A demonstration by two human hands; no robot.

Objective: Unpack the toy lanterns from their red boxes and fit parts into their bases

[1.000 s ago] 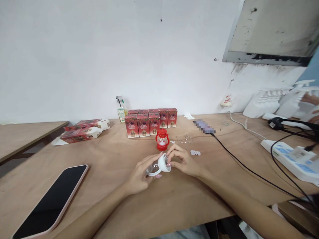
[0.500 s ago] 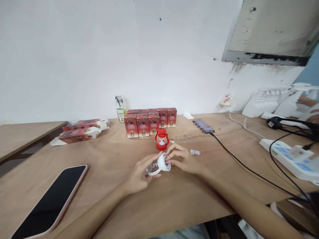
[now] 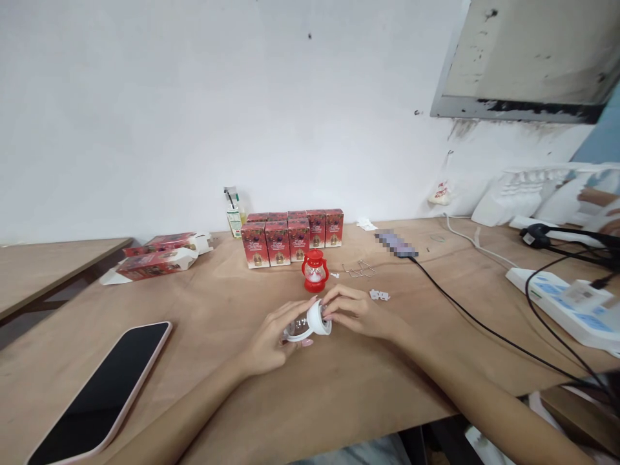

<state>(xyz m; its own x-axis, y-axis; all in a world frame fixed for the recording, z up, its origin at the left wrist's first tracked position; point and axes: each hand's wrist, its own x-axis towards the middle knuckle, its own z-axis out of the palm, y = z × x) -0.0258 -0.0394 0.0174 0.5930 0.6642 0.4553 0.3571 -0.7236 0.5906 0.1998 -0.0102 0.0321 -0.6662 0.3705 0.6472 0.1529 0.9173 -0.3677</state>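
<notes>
A small white lantern (image 3: 316,319) with a clear globe lies tilted in my left hand (image 3: 272,339), whose fingers wrap round it. Its open round end faces right, toward my right hand (image 3: 356,312). The fingertips of that hand are pinched together at the opening; whatever they hold there is hidden. Just beyond, a red lantern (image 3: 315,274) of the same kind stands upright on the table. Thin bent wire pieces (image 3: 359,268) and a small white plastic part (image 3: 379,295) lie to the right of it.
Several red Christmas boxes (image 3: 278,243) stand near the wall. Opened boxes (image 3: 157,263) lie at left, above a large phone (image 3: 104,394). At right are a cabled phone (image 3: 396,245), a power strip (image 3: 562,310) and white objects (image 3: 508,197). Another person's hand (image 3: 600,197) shows at the far right.
My right fingers have shifted slightly at the lantern's open end. The white lantern stays in my left hand, almost unmoved.
</notes>
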